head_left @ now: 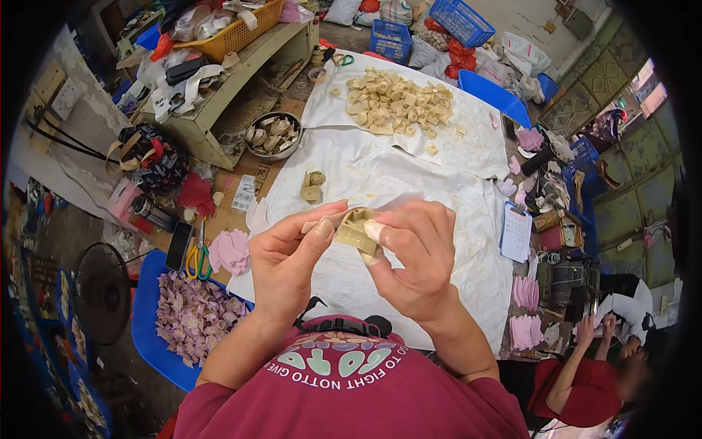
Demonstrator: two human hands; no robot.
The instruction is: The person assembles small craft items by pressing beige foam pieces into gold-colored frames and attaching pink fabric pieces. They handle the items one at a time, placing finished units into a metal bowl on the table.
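Observation:
In front of my chest, my right hand (415,252) pinches a small olive-beige moulded piece (353,235) with a hollow in its top. White coverings wrap the thumb and a finger of that hand. My left hand (292,249) is closed at the piece's left side, thumb and fingers pinching a thin pale strip (330,219) against its edge. The strip's far end is hard to make out behind the fingers. Just beyond, two similar moulded pieces (312,187) lie on the white cloth (439,192). A big heap of beige pieces (398,102) covers its far part.
A metal bowl (273,136) of pieces stands left of the cloth. Nearer are scissors (197,256), a phone (179,246), pink cloths (229,252) and a blue tray (150,329) of purplish pieces. A clipboard (516,233) lies right; a person in red (585,391) sits at lower right.

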